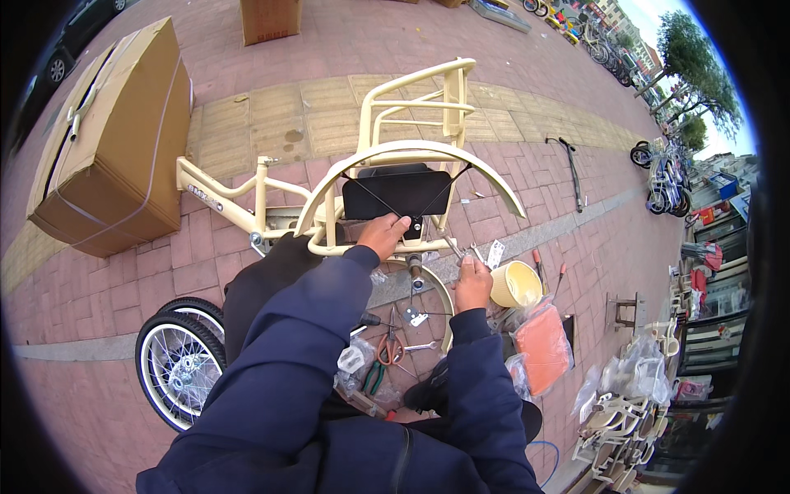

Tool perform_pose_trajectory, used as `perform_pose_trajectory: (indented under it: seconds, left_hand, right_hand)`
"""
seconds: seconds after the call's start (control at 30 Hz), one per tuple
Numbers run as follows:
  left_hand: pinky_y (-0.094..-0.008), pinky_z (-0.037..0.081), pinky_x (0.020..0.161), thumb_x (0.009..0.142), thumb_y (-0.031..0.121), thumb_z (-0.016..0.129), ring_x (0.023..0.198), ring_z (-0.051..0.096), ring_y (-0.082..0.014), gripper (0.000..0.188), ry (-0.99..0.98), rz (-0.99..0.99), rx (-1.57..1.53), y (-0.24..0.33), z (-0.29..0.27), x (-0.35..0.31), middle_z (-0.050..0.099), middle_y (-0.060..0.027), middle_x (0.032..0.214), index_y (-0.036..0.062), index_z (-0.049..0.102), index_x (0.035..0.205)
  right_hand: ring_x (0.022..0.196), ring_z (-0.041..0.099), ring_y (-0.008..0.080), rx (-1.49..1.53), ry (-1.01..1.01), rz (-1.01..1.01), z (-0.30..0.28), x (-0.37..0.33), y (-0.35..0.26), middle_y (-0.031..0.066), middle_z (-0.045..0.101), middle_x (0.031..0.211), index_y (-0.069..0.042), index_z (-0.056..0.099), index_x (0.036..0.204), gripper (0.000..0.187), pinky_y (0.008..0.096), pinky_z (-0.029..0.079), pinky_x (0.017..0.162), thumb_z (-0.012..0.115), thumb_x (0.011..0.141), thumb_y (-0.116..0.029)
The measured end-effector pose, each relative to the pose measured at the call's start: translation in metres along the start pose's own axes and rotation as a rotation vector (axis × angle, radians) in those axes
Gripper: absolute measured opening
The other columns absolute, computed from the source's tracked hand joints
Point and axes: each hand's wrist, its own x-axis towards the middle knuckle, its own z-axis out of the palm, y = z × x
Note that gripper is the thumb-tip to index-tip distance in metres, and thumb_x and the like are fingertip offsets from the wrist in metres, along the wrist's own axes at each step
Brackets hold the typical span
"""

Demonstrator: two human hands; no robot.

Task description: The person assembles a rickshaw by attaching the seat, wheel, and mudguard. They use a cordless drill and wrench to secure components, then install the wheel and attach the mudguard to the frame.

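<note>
A cream tricycle frame (234,210) lies ahead of me, with a curved cream mudguard (485,169) and a tubular cream rack (415,82) on it. Under the mudguard's arch sits a black plate (395,195) with thin black stays. My left hand (383,235) is closed at the plate's lower edge, thumb and fingers gripping the black plate beside a small bolt. To its right, my right hand (473,284) is closed around a slim metal wrench (454,247), its end reaching toward the frame's lower tube. What that end touches is too small to tell.
Pliers (390,347), a loose wrench (421,346) and plastic bags lie between my feet. A cream basket (517,284) and an orange wrapped pad (541,350) stand at right. Two spoked wheels (181,370) lean at left, below a large carton (123,140). A black bar (569,169) lies beyond.
</note>
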Motion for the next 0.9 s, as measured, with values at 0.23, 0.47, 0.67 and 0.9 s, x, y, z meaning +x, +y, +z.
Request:
perform_pose_trajectory:
  seconds: [0.23, 0.47, 0.67, 0.9]
  left_hand:
    - [-0.0397, 0.049, 0.071, 0.084, 0.023, 0.069, 0.077, 0.065, -0.0323, 0.026, -0.072, 0.076, 0.030, -0.012, -0.005, -0.001, 0.068, -0.0189, 0.081, -0.0021, 0.065, 0.092]
    - [-0.0355, 0.052, 0.076, 0.085, 0.010, 0.063, 0.083, 0.069, -0.0277, 0.020, 0.052, 0.001, 0.157, -0.023, -0.015, -0.013, 0.071, -0.0170, 0.089, 0.0032, 0.071, 0.102]
    - [-0.0405, 0.053, 0.090, 0.085, 0.002, 0.047, 0.092, 0.068, -0.0335, 0.028, 0.227, -0.308, -1.046, -0.031, -0.031, -0.014, 0.068, -0.0243, 0.103, -0.0067, 0.056, 0.110]
    - [-0.0493, 0.049, 0.099, 0.083, 0.004, 0.048, 0.102, 0.065, -0.0404, 0.026, 0.336, -0.198, -1.252, -0.048, -0.034, -0.012, 0.068, -0.0256, 0.102, -0.0058, 0.057, 0.106]
  right_hand:
    - [0.064, 0.062, 0.0276, -0.199, 0.000, 0.428, -0.017, -0.088, 0.147, 0.0178, 0.065, 0.069, 0.004, 0.069, 0.079, 0.042, 0.0412, 0.048, 0.064, 0.054, 0.094, -0.033]
    - [0.111, 0.061, 0.0366, -1.023, -0.698, 0.318, -0.004, -0.135, 0.258, 0.0194, 0.064, 0.120, -0.003, 0.069, 0.111, 0.043, 0.0456, 0.047, 0.096, 0.047, 0.094, -0.036]
    - [0.108, 0.063, 0.0362, -1.042, -0.669, 0.344, -0.007, -0.134, 0.201, 0.0180, 0.067, 0.115, -0.005, 0.071, 0.107, 0.037, 0.0438, 0.050, 0.092, 0.053, 0.092, -0.033]
    - [0.085, 0.066, 0.0412, -0.652, -0.251, 0.141, 0.013, -0.105, 0.097, 0.0226, 0.069, 0.090, -0.002, 0.072, 0.089, 0.034, 0.0487, 0.050, 0.077, 0.061, 0.087, -0.034]
